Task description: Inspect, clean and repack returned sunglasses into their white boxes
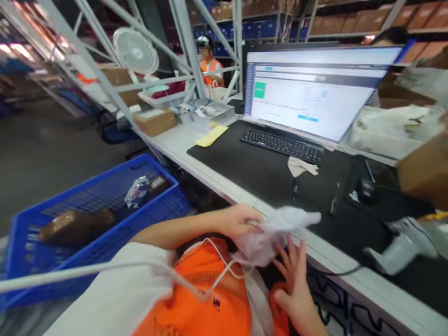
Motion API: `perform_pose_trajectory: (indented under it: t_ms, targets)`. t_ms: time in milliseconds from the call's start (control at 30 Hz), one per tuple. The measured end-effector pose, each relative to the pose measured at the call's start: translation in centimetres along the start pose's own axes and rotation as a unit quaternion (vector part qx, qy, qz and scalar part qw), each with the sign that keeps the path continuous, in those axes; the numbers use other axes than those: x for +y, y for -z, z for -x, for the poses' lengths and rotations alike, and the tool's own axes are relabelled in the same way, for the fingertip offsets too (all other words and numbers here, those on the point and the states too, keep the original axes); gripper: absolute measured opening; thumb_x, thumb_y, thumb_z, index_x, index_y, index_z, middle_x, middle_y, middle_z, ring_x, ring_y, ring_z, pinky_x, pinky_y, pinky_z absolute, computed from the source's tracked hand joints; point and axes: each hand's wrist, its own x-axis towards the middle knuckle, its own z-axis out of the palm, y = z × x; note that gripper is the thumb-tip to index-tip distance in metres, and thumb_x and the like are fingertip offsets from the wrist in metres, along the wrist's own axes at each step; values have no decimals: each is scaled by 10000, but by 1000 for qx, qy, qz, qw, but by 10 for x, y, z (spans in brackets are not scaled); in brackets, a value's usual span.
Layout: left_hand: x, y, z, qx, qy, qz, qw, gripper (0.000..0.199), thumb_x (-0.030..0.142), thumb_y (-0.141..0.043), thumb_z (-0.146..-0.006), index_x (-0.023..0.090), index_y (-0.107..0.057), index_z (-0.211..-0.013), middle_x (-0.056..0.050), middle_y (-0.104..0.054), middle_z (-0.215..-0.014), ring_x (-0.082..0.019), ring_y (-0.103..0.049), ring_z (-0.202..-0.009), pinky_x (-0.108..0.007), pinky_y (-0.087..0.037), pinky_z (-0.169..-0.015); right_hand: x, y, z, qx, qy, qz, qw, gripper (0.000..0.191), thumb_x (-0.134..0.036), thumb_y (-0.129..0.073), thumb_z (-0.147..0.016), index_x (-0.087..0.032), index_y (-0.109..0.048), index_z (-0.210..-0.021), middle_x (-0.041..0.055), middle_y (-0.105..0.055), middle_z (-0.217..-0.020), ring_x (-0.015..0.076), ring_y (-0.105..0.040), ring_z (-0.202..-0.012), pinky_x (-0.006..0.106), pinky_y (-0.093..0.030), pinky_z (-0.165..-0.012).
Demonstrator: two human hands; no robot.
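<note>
A crumpled, whitish plastic bag (pixel 280 228) is at the desk's front edge, close to my body. My left hand (pixel 240 221) is closed around its left side. Just right of the bag, my right hand (pixel 294 270) has its fingers spread, and the fingertips reach the bag's lower edge. What the bag contains, if anything, cannot be made out.
A blue crate (pixel 140 163) with several wrapped items stands at the left. On the desk are a black keyboard (pixel 283 145), a monitor (pixel 308 93), a mouse (pixel 367 190), a barcode scanner (pixel 402 247) and yellow paper (pixel 212 135). A person (pixel 212 70) in an orange vest is behind.
</note>
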Motion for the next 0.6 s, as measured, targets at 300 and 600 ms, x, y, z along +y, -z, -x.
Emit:
perform_pose_trajectory:
  t_ms: [300, 600]
  targets:
    - [-114, 179, 13, 212, 145, -166, 952, 431, 534, -492, -994, 201, -721, -1144, -114, -697, -1246, -245, -620, -1195, -348, -441, -1102, -7, -90, -74, 152, -122, 109, 975, 379, -596, -878, -621, -273, -805, -807, 67, -786, -839, 371, -742, -840, 453, -634, -726]
    - [-258, 346, -10, 218, 468, -222, 827, 849, 587, -838, -631, 100, -652, -1301, -251, -626, -1344, -441, -527, -1287, -446, -440, -1057, -9, -120, -114, 150, -117, 154, 970, 294, -548, -877, -628, -295, -797, -753, 44, -767, -743, 380, -754, -789, 463, -638, -684]
